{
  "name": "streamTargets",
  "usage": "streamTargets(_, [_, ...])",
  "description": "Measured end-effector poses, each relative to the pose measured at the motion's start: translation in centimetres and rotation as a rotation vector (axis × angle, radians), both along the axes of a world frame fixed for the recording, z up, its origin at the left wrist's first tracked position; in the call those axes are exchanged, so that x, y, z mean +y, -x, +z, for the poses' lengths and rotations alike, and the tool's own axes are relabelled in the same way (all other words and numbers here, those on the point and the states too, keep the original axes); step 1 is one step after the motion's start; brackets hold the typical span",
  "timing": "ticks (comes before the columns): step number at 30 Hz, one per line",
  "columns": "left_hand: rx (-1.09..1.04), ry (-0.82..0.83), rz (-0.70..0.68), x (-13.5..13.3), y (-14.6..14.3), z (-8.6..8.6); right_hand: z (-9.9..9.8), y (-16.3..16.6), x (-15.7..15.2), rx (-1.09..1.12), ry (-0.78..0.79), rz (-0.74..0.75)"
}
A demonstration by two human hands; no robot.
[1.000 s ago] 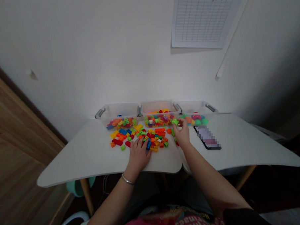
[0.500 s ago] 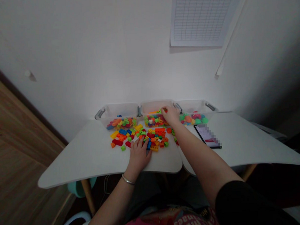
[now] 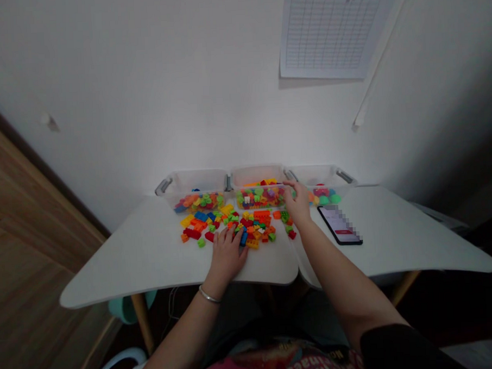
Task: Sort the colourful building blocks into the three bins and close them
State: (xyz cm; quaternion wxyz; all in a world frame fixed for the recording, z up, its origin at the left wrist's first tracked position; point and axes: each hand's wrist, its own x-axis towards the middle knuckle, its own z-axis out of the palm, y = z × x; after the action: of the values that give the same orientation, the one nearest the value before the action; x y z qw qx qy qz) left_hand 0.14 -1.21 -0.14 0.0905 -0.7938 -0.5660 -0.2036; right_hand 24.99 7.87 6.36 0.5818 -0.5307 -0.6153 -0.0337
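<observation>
A heap of small plastic bricks [image 3: 231, 224] in red, orange, yellow, green and blue lies on the white table [image 3: 151, 254]. My left hand [image 3: 228, 255] rests flat at the heap's near edge, fingers spread, fingertips touching a blue brick [image 3: 243, 238]. A thin bracelet [image 3: 209, 296] is on that wrist. My right hand [image 3: 299, 204] hovers just in front of the gap between the middle bin [image 3: 253, 174] and the right bin [image 3: 327, 174]. Its fingers are loosely apart and I see nothing in them.
Three clear bins stand along the wall; the left bin [image 3: 192, 181] and the middle one hold bricks, the right one rounded coloured pieces. A phone [image 3: 339, 225] lies right of my right hand. A printed sheet [image 3: 329, 28] hangs on the wall. A wooden panel [image 3: 20, 243] stands left.
My right hand carried a green brick from the table to the middle bin, then drew back toward the table's centre without it. My left hand stayed put.
</observation>
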Motion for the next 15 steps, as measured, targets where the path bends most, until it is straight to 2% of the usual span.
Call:
streamTargets(5, [0.003, 0.004, -0.003, 0.1, -0.1, -0.1, -4.7, -1.5, -2.5, -0.002, 0.16, -0.069])
streamTargets(8, [0.004, 0.0, -0.004, 0.2, -0.2, -0.1, -7.0, -2.5, -3.1, -0.066, 0.3, -0.039])
streamTargets(12, [0.002, -0.002, 0.002, 0.1, -0.2, -0.1, -8.8, -4.0, -3.9, -0.044, 0.415, -0.016])
streamTargets(15, [0.0, 0.006, 0.002, 0.1, -0.2, -0.1, -9.4, -4.7, -4.3, -0.053, 0.423, 0.015])
